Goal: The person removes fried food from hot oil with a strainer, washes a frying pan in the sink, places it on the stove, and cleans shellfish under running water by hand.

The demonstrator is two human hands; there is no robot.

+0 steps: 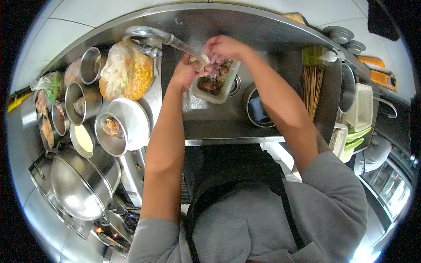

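Observation:
Water runs from the metal faucet [175, 42] over a pale whitish piece whose kind I cannot make out [200, 64]. My left hand [187, 73] is closed around that piece, above a white plastic basket [213, 99]. Just to the right, my right hand [220, 48] has its fingers curled together at the edge of the stream; what they hold, if anything, is hidden. Wet, dark brown pieces [212, 84] lie in the basket below both hands. The basket rests in the steel sink [197, 120], beside the drain [236, 86].
A pot with a blue cloth [258, 109] stands in the sink under my right forearm. Wooden skewers [311, 90] are at the right. On the left are a bag of orange food [127, 72], a white bowl [136, 125], several metal bowls and a large wok [75, 186].

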